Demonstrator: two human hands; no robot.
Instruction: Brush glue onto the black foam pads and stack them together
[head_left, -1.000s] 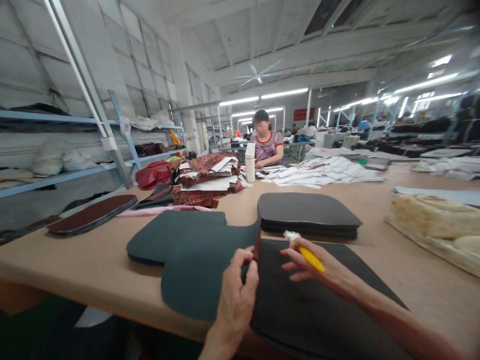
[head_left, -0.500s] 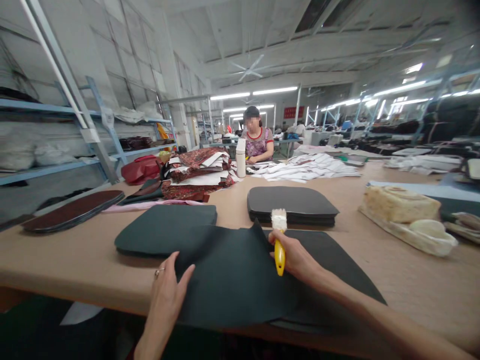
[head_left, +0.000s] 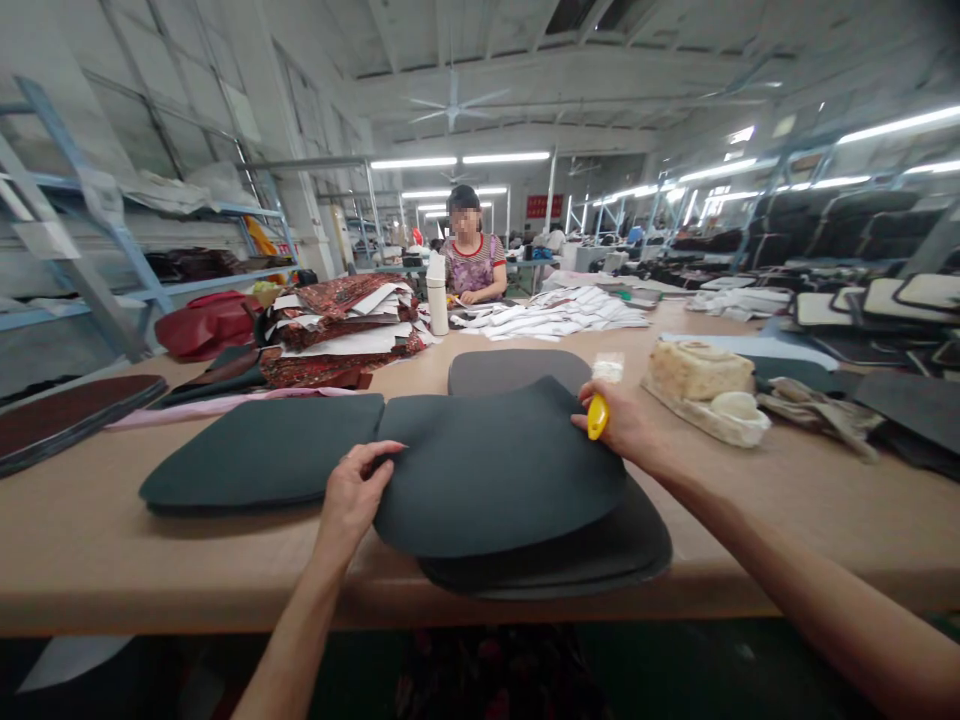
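My right hand (head_left: 616, 418) is closed around a paintbrush with a yellow handle (head_left: 597, 416) and pale bristles (head_left: 608, 366) pointing away from me. Its fingertips also touch the right edge of a dark green sheet (head_left: 495, 470) with rounded corners. At the sheet's left edge, my left hand (head_left: 358, 487) has its thumb and fingers closed on the material. The sheet lies tilted over a stack of dark grey panels (head_left: 630, 540) near the table's front edge. Left of it rests a stack of matching green panels (head_left: 262, 450).
Behind the sheet lies a grey panel stack (head_left: 517, 370). A yellowish block with a small tub (head_left: 701, 385) sits to the right. Patterned pieces (head_left: 337, 335), a white bottle (head_left: 437, 300) and white pieces (head_left: 555, 315) stand farther back. A person (head_left: 472, 250) works across the table (head_left: 247, 570).
The green sheet has moved away from me and been laid flatter over the dark stack. My left hand has gone from spread fingers to gripping its edge. My view has turned slightly right.
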